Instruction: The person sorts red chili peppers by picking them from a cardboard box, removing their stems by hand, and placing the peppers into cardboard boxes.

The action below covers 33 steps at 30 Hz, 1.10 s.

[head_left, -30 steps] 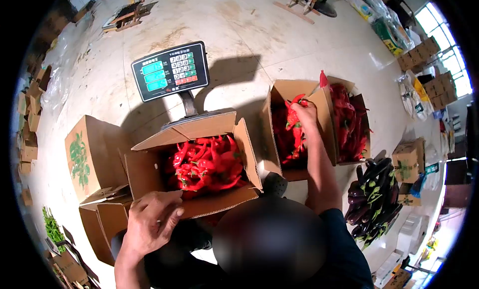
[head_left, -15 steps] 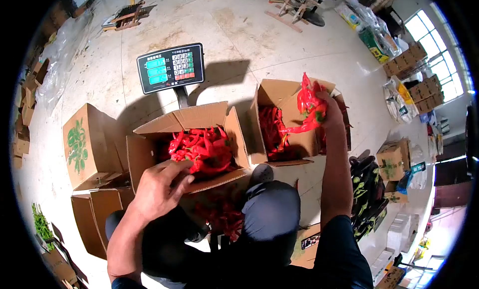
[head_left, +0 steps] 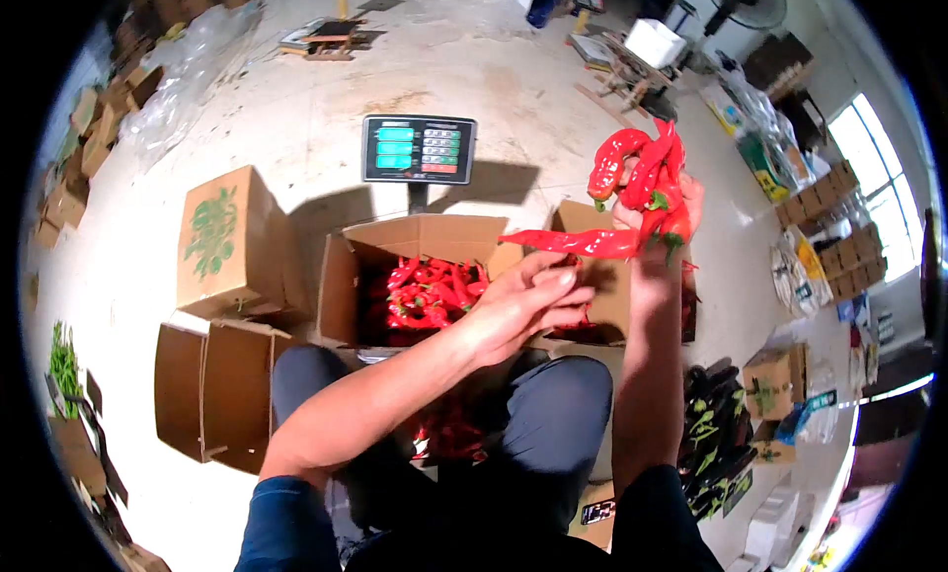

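Several long red peppers (head_left: 652, 172) with green stem ends are gripped in my right hand (head_left: 689, 204), raised above the right-hand cardboard box (head_left: 604, 320). One of them points left, out over my other hand. My left hand (head_left: 523, 307) has its fingers apart and holds nothing; it hovers just below that pepper, between the two boxes. More red peppers (head_left: 434, 293) fill the open cardboard box (head_left: 427, 228) in front of my knees. My left hand and forearm hide part of both boxes.
A scale display (head_left: 419, 149) stands behind the boxes. To the left are a closed carton (head_left: 232, 241) and an open carton (head_left: 237, 394). Dark eggplants (head_left: 713, 434) lie at the right. Loose red peppers (head_left: 449, 429) lie between my legs.
My right hand has lifted the peppers higher, away from the right box. My left hand has left the middle box and moved right, toward the peppers. The view has tilted up.
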Available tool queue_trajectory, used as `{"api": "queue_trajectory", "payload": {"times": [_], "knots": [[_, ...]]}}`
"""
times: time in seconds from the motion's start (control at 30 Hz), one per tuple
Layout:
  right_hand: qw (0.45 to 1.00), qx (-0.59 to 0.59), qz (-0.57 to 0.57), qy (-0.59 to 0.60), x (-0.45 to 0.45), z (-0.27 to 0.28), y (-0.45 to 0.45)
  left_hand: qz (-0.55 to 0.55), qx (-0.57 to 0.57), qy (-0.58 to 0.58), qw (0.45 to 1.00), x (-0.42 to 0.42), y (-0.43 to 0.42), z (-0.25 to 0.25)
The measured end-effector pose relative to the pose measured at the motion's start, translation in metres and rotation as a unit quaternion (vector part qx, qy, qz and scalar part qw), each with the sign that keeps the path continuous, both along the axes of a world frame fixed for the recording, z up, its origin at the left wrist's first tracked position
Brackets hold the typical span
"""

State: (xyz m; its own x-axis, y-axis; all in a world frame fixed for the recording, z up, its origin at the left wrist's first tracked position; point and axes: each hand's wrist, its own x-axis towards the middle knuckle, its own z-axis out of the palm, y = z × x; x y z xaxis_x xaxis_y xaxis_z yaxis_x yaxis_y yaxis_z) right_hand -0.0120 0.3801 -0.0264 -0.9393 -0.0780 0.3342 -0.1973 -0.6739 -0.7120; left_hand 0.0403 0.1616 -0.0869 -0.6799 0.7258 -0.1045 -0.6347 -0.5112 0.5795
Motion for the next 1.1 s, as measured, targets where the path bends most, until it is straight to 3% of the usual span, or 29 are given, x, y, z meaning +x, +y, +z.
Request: {"api": "queue_trajectory", "payload": {"times": [0.07,0.17,0.2,0.37,0.4,0.7,0.8,0.9,1.0,1.1], "knots": [[0.985,0.116,-0.129,0.024,0.008,-0.001,-0.038,0.075,0.074,-0.009,0.994,-0.006,-0.007,0.015],[0.99,0.041,-0.119,-0.066,0.023,0.018,-0.093,0.11,0.104,0.0,0.988,-0.014,-0.034,0.016],[0.997,-0.004,-0.021,-0.068,0.013,0.011,-0.086,0.116,0.094,0.004,0.989,-0.013,-0.043,0.016],[0.971,-0.104,0.214,-0.041,-0.017,-0.002,-0.098,0.128,0.104,0.033,0.986,-0.02,-0.08,0.008],[0.986,-0.045,0.148,-0.056,-0.018,0.0,-0.102,0.131,0.097,0.027,0.986,-0.023,-0.085,0.006],[0.98,-0.13,0.139,-0.055,-0.023,-0.011,-0.15,0.139,0.074,0.066,0.985,-0.026,-0.129,0.007],[0.992,-0.105,0.048,-0.052,-0.031,-0.047,-0.138,0.134,0.098,0.056,0.985,-0.019,-0.133,0.013],[0.99,-0.115,0.023,-0.076,-0.027,-0.032,-0.139,0.118,0.127,0.042,0.984,-0.019,-0.138,0.013],[0.965,-0.168,0.201,-0.014,-0.039,-0.013,-0.134,0.122,0.153,0.052,0.979,-0.025,-0.137,0.003],[0.967,-0.171,0.19,-0.013,-0.038,-0.009,-0.129,0.128,0.166,0.079,0.975,-0.031,-0.137,-0.002]]}}
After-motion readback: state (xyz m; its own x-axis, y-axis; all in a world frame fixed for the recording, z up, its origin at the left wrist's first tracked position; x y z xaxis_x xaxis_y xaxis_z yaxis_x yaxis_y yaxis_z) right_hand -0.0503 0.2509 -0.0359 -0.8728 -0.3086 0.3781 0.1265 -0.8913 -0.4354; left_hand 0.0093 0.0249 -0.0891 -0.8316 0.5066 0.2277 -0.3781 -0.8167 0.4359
